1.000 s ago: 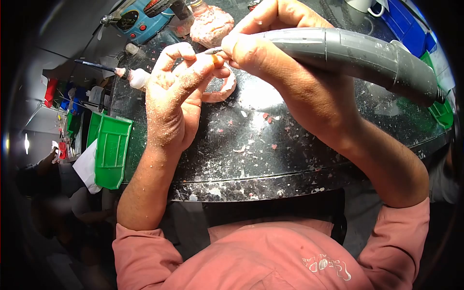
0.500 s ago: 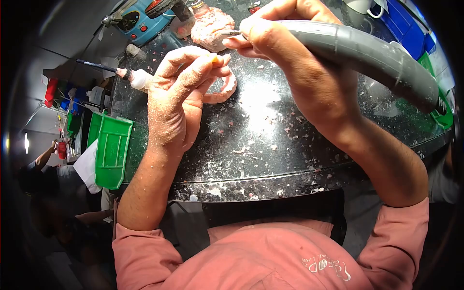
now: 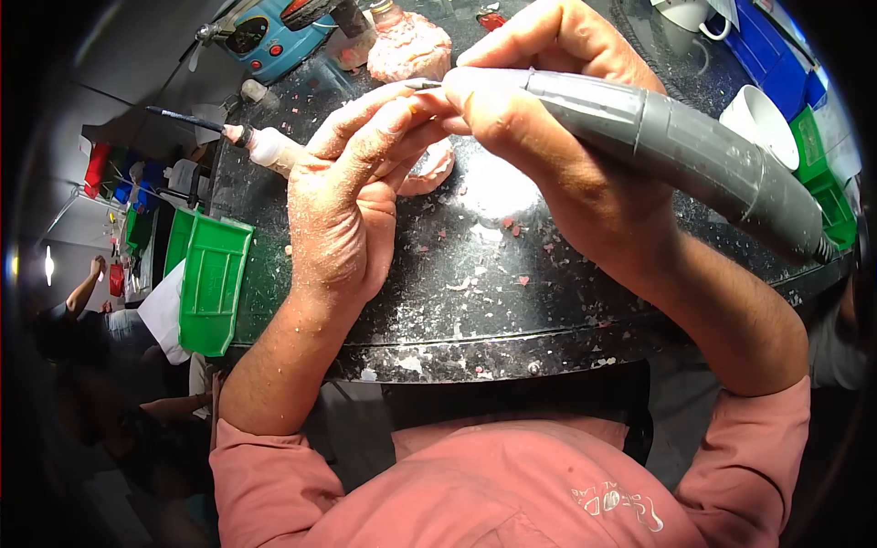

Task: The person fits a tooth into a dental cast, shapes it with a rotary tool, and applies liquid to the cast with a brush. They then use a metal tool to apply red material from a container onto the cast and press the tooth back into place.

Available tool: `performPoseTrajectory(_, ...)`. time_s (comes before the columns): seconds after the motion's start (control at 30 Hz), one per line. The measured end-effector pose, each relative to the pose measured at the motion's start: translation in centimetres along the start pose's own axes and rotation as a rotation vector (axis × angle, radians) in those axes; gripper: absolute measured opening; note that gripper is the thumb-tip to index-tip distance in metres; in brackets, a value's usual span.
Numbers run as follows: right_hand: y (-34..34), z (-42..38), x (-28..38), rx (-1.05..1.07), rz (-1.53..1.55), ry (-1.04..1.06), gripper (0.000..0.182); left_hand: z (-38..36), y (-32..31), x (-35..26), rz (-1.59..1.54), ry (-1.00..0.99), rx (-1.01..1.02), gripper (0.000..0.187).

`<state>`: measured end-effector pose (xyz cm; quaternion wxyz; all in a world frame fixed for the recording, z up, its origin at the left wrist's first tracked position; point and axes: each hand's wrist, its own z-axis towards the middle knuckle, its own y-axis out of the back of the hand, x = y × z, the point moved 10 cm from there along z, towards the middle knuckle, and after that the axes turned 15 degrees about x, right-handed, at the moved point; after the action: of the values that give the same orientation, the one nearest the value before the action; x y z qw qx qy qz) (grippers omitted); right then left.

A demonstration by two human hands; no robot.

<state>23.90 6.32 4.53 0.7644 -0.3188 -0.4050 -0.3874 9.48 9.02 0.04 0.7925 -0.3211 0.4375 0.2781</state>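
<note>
My dust-covered left hand (image 3: 333, 205) is closed, pinching a small yellow-orange piece (image 3: 414, 108) between thumb and fingers; most of it is hidden. My right hand (image 3: 585, 169) grips a thick grey rotary handpiece (image 3: 699, 142) like a pen. Its thin metal bit (image 3: 424, 84) points left, right over the left fingertips beside the piece. The fingers of both hands meet there. Just beneath them, a pink-and-white ring-shaped piece (image 3: 437, 172) lies on the black table (image 3: 438, 315), partly covered by the left hand.
Pink and white shavings litter the tabletop. At the back stand a crusted pink lump (image 3: 411, 50) and a blue machine (image 3: 274, 46). A white-handled tool (image 3: 271, 149) lies left, near a green bin (image 3: 215, 283). White cup (image 3: 760, 126) and blue bins (image 3: 772, 50) are right. People work at far left.
My left hand has shifted slightly right and up, and the handpiece has tilted lower at its right end. The bit, earlier above the left fingers, is now right at them.
</note>
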Motion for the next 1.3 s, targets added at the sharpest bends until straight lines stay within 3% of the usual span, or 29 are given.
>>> performPoseTrajectory(0.2, -0.5, 0.0, 0.3, -0.018, -0.104, 0.118, 0.016, -0.2, 0.2, 0.4, -0.160, 0.063, -0.013, 0.024)
performPoseTrajectory(0.4, -0.4, -1.8, 1.2, -0.037, -0.208, 0.241, 0.017, 0.0, -0.3, -0.5, -0.139, -0.020, 0.003, 0.023)
performPoseTrajectory(0.57, -1.8, -0.9, 1.2, 0.003, -0.345, 0.352, 0.024, -0.1, -0.1, 0.2, -0.244, 0.061, -0.040, 0.029)
performPoseTrajectory(0.7, -1.7, -0.9, 1.1, -0.024, -0.481, 0.252, 0.023, -0.1, -0.1, 0.2, -0.253, 0.056, 0.003, 0.027)
performPoseTrajectory(0.97, -1.6, -0.9, 1.0, 0.031, -0.284, 0.318, 0.023, 0.0, -0.5, 0.0, -0.234, 0.041, 0.068, 0.020)
performPoseTrajectory(1.07, -1.5, -0.9, 0.7, -0.015, -0.435, 0.255, 0.022, 0.0, -0.5, -0.1, -0.222, 0.036, 0.021, 0.016)
performPoseTrajectory(1.2, -1.7, -0.9, 1.0, 0.003, -0.415, 0.292, 0.022, -0.2, -0.4, 0.1, -0.239, 0.041, 0.002, 0.014)
performPoseTrajectory(1.3, -1.4, -0.8, 0.8, -0.027, -0.475, 0.201, 0.022, -0.4, -0.2, 0.5, -0.248, 0.054, -0.013, 0.014)
